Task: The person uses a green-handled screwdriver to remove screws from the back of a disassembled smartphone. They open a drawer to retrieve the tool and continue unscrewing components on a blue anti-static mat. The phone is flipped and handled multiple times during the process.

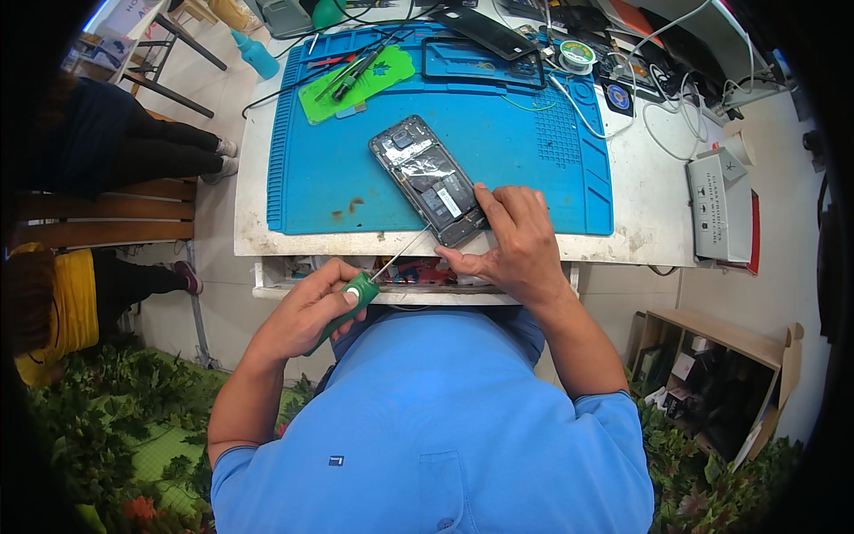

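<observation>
An opened smartphone (429,178), its back cover off and its inside showing, lies tilted on the blue mat (347,173) near the front edge. My right hand (511,236) grips the phone's lower right corner between thumb and fingers. In my left hand (316,307) is a screwdriver (363,292) with a green handle and a long thin metal shaft. Its shaft points up and right, and the tip meets the phone's lower left edge; whether it touches I cannot tell. A white label shows on the dark battery inside the phone.
A green pad (360,84) with tools lies at the mat's back left, beside a black phone frame (480,64). Solder spool (576,55) and cables crowd the back right. Below the table edge a drawer (418,289) stands open. Two people sit on a bench (116,233) at left.
</observation>
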Tool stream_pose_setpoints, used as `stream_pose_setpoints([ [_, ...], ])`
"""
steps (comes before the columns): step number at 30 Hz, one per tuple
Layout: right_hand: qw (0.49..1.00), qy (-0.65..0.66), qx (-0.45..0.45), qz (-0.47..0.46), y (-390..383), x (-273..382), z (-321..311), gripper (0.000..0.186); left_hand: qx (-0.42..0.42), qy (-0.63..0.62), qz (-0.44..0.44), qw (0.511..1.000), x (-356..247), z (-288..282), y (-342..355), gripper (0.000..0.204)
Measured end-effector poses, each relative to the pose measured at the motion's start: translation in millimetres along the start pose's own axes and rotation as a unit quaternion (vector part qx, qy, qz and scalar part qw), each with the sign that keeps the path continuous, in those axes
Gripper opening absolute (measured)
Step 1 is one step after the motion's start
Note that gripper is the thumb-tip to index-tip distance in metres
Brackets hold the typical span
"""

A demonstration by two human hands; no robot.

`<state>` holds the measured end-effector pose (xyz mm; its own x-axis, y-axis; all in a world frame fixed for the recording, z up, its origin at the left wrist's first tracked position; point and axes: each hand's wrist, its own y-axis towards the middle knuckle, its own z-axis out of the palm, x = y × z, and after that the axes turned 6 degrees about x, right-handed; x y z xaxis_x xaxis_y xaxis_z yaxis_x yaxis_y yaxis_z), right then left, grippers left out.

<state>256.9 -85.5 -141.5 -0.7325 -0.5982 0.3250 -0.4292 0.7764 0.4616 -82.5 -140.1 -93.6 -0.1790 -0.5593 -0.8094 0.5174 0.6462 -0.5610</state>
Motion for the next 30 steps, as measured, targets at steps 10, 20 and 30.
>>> stream_pose_setpoints([
  [10,1.0,-0.001,-0.002,-0.002,-0.2,-1.2,0.5,0.089,0.003,0.022,-0.006,1.0,-3.5,-2.4,2.2,0.033],
  [20,1.0,0.005,-0.005,0.0,-0.2,-0.4,1.1,0.088,0.013,0.024,-0.002,1.0,-2.6,-4.4,2.3,0.033],
  [30,1.0,0.003,0.002,0.005,-0.4,0.4,-0.9,0.09,0.015,0.035,-0.007,0.999,-6.8,-2.0,1.5,0.033],
])
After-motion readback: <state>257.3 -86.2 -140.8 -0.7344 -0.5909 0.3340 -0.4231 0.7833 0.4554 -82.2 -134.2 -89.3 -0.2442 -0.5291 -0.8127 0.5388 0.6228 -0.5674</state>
